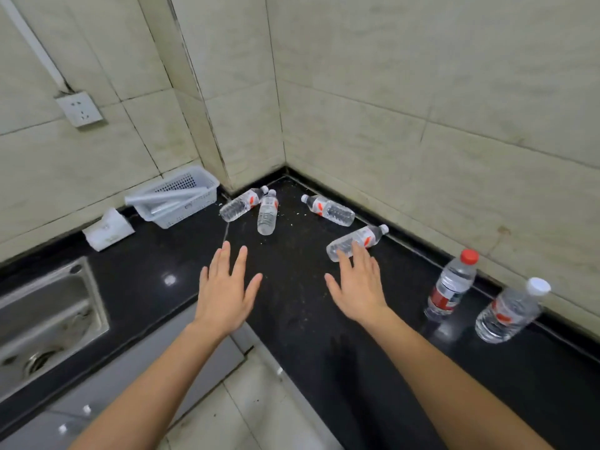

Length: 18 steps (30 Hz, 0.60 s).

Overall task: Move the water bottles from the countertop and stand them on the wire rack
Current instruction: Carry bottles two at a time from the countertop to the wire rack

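Note:
Several clear water bottles lie on their sides on the black countertop (292, 287) near the corner: two touching at the back (242, 204) (268, 213), one by the right wall (329, 210), and one nearer (360, 240). Two more bottles stand upright at the right, one with a red cap (451, 285) and one with a white cap (509, 311). My right hand (358, 287) is spread flat, fingertips over the nearer lying bottle's base. My left hand (225, 287) hovers open above bare counter. No wire rack is in view.
A white perforated basket (194, 203) holding grey rolled items sits at the back left, with a white tissue pack (108, 228) beside it. A steel sink (48, 313) is at the left. Tiled walls close off the corner. A wall socket (79, 108) is above.

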Each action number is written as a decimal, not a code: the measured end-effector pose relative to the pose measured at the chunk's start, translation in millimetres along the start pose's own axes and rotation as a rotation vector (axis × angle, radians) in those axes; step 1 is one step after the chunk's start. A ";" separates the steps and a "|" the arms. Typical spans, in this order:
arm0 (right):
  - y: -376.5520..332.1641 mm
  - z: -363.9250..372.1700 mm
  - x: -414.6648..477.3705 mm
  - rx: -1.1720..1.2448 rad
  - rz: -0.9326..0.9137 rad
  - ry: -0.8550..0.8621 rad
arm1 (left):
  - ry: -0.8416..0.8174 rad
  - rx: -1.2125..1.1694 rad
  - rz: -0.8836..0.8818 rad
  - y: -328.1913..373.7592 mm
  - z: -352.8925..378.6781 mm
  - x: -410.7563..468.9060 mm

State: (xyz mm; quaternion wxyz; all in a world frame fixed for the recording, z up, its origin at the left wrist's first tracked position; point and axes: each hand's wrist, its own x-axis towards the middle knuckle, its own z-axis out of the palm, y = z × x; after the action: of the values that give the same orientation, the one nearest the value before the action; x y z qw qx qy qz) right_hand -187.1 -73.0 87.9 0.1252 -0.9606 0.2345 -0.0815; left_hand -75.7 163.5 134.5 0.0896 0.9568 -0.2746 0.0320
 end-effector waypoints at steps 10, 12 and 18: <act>-54.5 84.3 159.8 -0.047 0.116 -0.163 | -0.192 -0.037 0.034 -120.8 83.8 178.8; -67.5 103.3 190.8 -0.055 0.198 -0.204 | -0.255 -0.037 0.081 -144.8 101.9 223.5; -122.2 140.6 285.1 0.019 0.312 -0.339 | -0.312 -0.089 0.121 -189.2 126.9 360.8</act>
State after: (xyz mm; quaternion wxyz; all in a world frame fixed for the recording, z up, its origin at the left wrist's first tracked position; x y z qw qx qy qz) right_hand 145.7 -73.9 15.6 0.1831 -0.9113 0.3552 0.0993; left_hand 332.0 109.6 20.6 0.0859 0.9270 -0.3434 -0.1238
